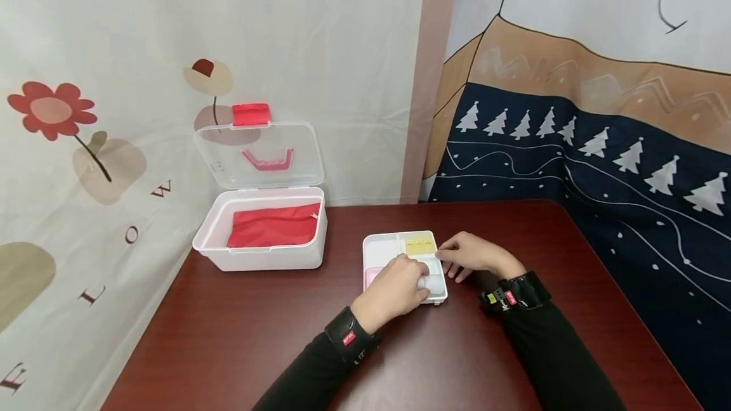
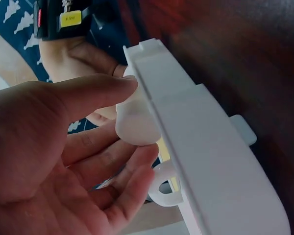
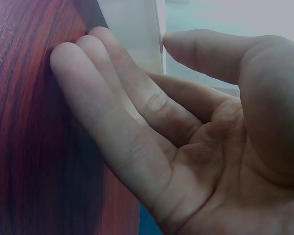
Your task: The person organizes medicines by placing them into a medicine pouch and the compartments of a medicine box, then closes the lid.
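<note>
A white divided box (image 1: 381,245) lies on the table with its compartments facing up. My left hand (image 1: 395,287) reaches over its near right part. Between left thumb and fingers I hold a small white round-ended piece (image 2: 137,125), just inside the box wall; I cannot tell what it is. Near the left fingertips, a white ring-shaped piece (image 2: 165,198) stands by the wall. My right hand (image 1: 474,254) grips the box's right edge, thumb at the rim and fingers along the outer side. A yellow piece (image 1: 419,245) sits in the back right compartment, a pink one (image 1: 372,276) at the left.
A white case (image 1: 268,257) stands at the back left, its clear lid (image 1: 305,160) raised against the wall cloth. Inside it lies a red zippered pouch (image 1: 268,226). The dark red table's (image 1: 240,341) right edge runs beyond my right arm.
</note>
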Demonstrator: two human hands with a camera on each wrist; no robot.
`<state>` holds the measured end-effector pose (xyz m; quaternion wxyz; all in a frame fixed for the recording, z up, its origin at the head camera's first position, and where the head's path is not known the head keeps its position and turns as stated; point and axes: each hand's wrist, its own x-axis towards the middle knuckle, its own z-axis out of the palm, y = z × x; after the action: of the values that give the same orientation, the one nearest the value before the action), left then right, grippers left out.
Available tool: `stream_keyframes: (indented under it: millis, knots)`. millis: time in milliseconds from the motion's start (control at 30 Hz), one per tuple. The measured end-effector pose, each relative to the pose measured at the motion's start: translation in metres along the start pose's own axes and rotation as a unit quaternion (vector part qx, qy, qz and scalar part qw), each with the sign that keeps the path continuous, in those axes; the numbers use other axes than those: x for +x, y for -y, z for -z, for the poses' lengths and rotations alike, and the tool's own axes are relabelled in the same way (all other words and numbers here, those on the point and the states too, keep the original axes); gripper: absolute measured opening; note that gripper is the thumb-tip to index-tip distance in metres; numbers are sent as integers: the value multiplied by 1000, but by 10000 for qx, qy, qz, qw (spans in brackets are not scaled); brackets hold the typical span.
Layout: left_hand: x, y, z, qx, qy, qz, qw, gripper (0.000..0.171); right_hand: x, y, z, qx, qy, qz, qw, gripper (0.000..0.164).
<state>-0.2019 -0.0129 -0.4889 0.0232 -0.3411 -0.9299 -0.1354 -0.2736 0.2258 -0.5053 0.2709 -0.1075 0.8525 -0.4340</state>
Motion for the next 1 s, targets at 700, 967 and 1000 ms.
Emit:
stream_keyframes:
  millis: [700, 967, 1000]
  knots:
    - [-11, 51, 39, -508, -901, 1190, 9875, 24, -6, 9, 0, -149, -20, -80, 9999, 33]
    - [-16, 111, 13, -439, -1088, 1973, 9733, 34, -9, 11, 2, -266, -20, -78, 9996, 45]
    - [-17, 110, 14, -460, -1027, 2020, 9729, 35, -9, 11, 2, -280, -27, -70, 9996, 46]
